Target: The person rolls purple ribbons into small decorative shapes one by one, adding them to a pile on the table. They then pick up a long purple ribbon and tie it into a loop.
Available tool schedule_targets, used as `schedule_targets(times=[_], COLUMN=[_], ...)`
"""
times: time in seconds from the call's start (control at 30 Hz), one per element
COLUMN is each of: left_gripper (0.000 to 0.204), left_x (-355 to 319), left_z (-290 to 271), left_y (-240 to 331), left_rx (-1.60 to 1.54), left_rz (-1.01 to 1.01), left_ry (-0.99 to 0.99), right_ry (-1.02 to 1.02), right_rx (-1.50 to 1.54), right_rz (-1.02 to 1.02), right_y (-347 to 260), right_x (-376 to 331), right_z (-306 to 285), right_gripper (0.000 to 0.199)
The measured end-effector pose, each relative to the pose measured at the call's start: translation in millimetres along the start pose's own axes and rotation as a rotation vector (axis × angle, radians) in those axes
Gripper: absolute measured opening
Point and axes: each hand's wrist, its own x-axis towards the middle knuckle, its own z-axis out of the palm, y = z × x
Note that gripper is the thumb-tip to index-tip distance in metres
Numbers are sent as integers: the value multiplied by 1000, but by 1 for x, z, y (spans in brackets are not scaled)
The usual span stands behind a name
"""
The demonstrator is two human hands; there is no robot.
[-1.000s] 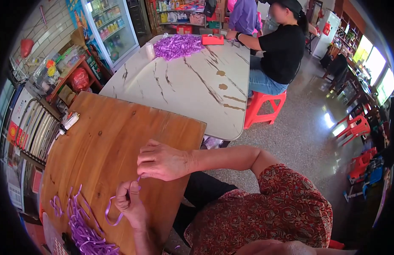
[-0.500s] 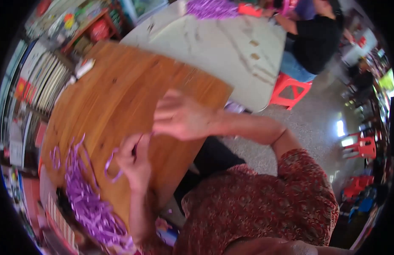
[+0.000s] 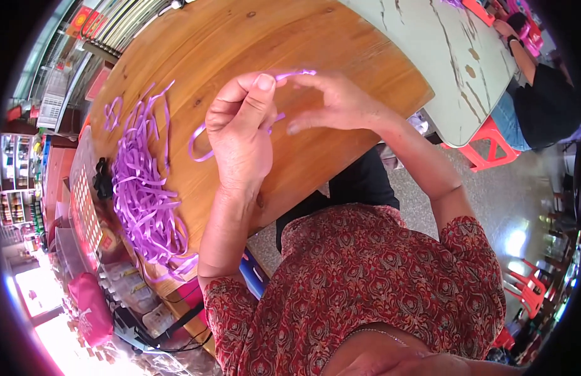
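Observation:
Above the wooden table, my left hand (image 3: 240,128) is closed, pinching a thin purple ribbon (image 3: 295,73) between thumb and forefinger. A short end of it, seemingly with a small knot, sticks out to the right. A loop of the same purple hangs down behind this hand. My right hand (image 3: 343,103) is close by on the right, thumb and fingers apart; its fingertips lie just below the ribbon's end, and I cannot tell whether they touch it. A large heap of purple ribbons (image 3: 143,194) lies along the table's left side, with a small loose loop (image 3: 113,114) beyond it.
The wooden table (image 3: 240,37) adjoins a pale marbled table (image 3: 428,56) at the far right. There a person in black (image 3: 544,106) sits on a red plastic stool (image 3: 488,147). Shelves and boxes crowd the left, along with a pink bag (image 3: 93,310).
My view has swung, so the tables sit further right. My hands have drawn apart; the right one has opened its fingers, while the left keeps its pinch on the ribbon.

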Motion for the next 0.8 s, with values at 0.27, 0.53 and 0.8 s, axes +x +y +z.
schedule_targets(times=[0.27,0.53,0.8], left_gripper=[9,17,18], left_x=[3,23,20], left_z=[16,-42,-77], left_y=[29,82,47], left_rx=[-222,-498,-396], left_rz=[106,178,128], left_ry=[-103,-187,-53], right_ry=[-363,-189,-45], right_rx=[74,394,292], right_rz=[149,326,275], right_y=[-11,9,11], right_x=[19,-20,-48], right_z=[42,-22,-55], right_gripper=[38,15,20])
